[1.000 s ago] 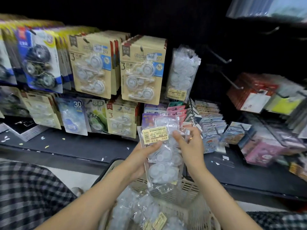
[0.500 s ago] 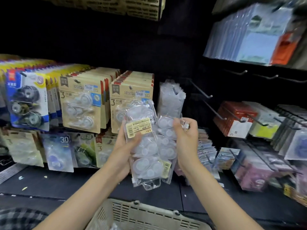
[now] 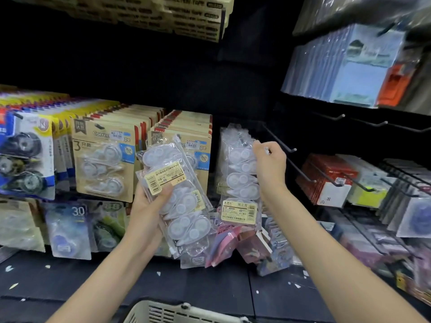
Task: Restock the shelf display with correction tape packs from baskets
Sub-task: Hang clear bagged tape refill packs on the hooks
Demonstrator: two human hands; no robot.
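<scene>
While my right hand (image 3: 268,163) pinches the top of a clear correction tape pack (image 3: 241,176) up at the hook, my left hand (image 3: 149,206) grips a small stack of the same packs (image 3: 179,197), tilted, in front of the brown card packs (image 3: 105,159). The pack at my right hand hangs with other clear packs on that peg. I cannot see the hole in the pack or the tip of the peg, because my fingers and the shiny plastic hide them.

That is the tricky part. If I miss the hole, I think the pack could slide off and drop on the dark shelf (image 3: 116,280) or on the pink packs (image 3: 231,241) below. The plastic looks slippery, so my pinch could slip too. My left stack leans a lot. If I loosen my thumb while I look at the hook, the bottom packs may slide out and fall beside the basket (image 3: 177,313), not into it. The bare hooks (image 3: 279,141) just to the right stick out, and I could bump my wrist on them.
</scene>
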